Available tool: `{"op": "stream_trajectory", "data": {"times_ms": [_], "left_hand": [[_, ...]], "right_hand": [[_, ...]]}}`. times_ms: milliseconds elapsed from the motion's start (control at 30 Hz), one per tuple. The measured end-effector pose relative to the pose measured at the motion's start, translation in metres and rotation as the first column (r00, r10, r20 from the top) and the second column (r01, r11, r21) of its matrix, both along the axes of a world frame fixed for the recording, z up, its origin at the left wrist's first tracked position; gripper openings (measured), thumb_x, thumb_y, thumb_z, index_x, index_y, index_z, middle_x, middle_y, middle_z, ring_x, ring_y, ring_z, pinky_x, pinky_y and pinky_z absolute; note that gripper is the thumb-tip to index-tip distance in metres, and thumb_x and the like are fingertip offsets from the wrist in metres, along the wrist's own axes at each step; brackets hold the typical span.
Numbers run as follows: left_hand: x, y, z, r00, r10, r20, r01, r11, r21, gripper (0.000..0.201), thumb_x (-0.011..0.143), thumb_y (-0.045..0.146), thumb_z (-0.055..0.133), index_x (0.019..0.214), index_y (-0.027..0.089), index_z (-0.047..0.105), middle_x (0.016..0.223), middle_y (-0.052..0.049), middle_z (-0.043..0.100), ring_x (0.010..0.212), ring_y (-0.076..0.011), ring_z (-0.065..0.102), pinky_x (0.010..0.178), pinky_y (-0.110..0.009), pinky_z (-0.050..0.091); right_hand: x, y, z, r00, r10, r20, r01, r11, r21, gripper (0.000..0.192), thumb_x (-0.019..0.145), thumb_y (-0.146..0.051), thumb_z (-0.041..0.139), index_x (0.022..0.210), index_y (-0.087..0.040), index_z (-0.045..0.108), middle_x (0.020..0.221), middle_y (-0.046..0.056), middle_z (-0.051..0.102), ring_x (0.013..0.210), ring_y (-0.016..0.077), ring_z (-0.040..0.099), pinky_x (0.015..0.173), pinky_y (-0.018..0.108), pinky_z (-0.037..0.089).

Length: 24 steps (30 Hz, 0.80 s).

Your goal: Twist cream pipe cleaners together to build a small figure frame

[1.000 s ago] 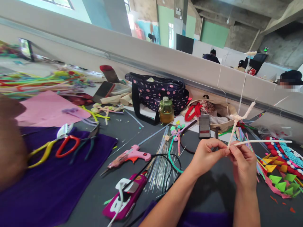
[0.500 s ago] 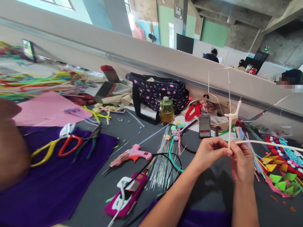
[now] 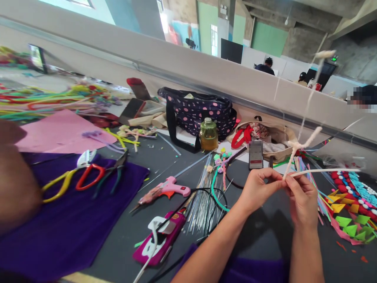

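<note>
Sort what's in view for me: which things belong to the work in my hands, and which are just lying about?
In the work:
- Pale fuzzy stem piece, its lower end pinched by the left hand
- White strand, held in the right hand

Apparently just lying about, since neither hand touches them:
- Pink glue gun
- Green bottle
- Patterned bag
- Pink sheet

Grey table [image 3: 123, 228] stands against a long pale partition [image 3: 97, 43]. Beyond it, the far side shows green panels [image 3: 269, 39] and bare concrete [image 3: 303, 41]. Bright window [image 3: 83, 2] noted at far left.
</note>
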<state>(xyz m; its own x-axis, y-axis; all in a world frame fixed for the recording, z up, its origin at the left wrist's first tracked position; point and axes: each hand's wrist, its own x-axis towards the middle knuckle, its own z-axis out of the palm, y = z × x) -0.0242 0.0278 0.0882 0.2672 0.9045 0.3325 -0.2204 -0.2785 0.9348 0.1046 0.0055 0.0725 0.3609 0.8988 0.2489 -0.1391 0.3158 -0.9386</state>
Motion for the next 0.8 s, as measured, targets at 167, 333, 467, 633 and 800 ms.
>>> {"op": "stream_trajectory", "data": {"times_ms": [167, 333, 467, 633, 800], "left_hand": [[0.004, -0.001, -0.003, 0.999, -0.009, 0.046, 0.009, 1.0, -0.007, 0.016, 0.071, 0.027, 0.07, 0.068, 0.012, 0.069, 0.066, -0.004, 0.064, 0.065, -0.0134, 0.054, 0.065, -0.024, 0.041], [0.007, -0.001, -0.004, 0.99, -0.068, 0.122, 0.075, 0.996, -0.049, 0.019, 0.07, 0.03, 0.071, 0.068, 0.011, 0.068, 0.065, -0.003, 0.063, 0.064, -0.0132, 0.054, 0.065, -0.024, 0.041], [0.008, 0.0, -0.006, 0.973, -0.14, 0.181, 0.154, 0.986, -0.066, 0.02, 0.071, 0.03, 0.071, 0.069, 0.011, 0.068, 0.065, -0.003, 0.063, 0.063, -0.0132, 0.055, 0.066, -0.025, 0.042], [0.011, 0.003, -0.014, 0.933, -0.224, 0.283, 0.267, 0.956, -0.121, 0.023, 0.068, 0.032, 0.074, 0.071, 0.01, 0.067, 0.065, -0.004, 0.062, 0.063, -0.0131, 0.055, 0.066, -0.025, 0.042], [0.015, 0.005, -0.016, 0.904, -0.245, 0.351, 0.324, 0.928, -0.185, 0.029, 0.065, 0.036, 0.076, 0.071, 0.01, 0.065, 0.066, -0.003, 0.062, 0.063, -0.0129, 0.056, 0.067, -0.026, 0.043]], "right_hand": [[0.0, 0.001, -0.001, 0.999, -0.031, -0.023, 0.031, 0.999, 0.025, 0.016, 0.067, -0.029, 0.076, 0.073, -0.017, 0.069, 0.069, 0.0, 0.063, 0.059, 0.0117, 0.051, 0.052, 0.024, 0.037], [-0.002, -0.001, 0.003, 0.998, 0.009, -0.059, -0.008, 1.0, 0.031, 0.011, 0.068, -0.027, 0.075, 0.072, -0.019, 0.069, 0.066, -0.002, 0.061, 0.057, 0.0106, 0.05, 0.053, 0.024, 0.037], [-0.002, -0.003, 0.007, 0.995, 0.052, -0.09, -0.052, 0.999, 0.0, 0.01, 0.068, -0.027, 0.073, 0.07, -0.019, 0.067, 0.068, -0.003, 0.06, 0.055, 0.0095, 0.051, 0.051, 0.023, 0.038], [-0.003, -0.002, 0.008, 0.991, 0.089, -0.1, -0.091, 0.996, -0.023, 0.014, 0.067, -0.029, 0.073, 0.068, -0.018, 0.065, 0.066, -0.003, 0.058, 0.053, 0.0084, 0.05, 0.049, 0.022, 0.038], [-0.002, 0.002, 0.005, 0.996, 0.038, -0.075, -0.04, 0.999, -0.026, 0.017, 0.067, -0.031, 0.072, 0.07, -0.017, 0.063, 0.062, -0.003, 0.052, 0.049, 0.0067, 0.042, 0.045, 0.02, 0.033]]}}
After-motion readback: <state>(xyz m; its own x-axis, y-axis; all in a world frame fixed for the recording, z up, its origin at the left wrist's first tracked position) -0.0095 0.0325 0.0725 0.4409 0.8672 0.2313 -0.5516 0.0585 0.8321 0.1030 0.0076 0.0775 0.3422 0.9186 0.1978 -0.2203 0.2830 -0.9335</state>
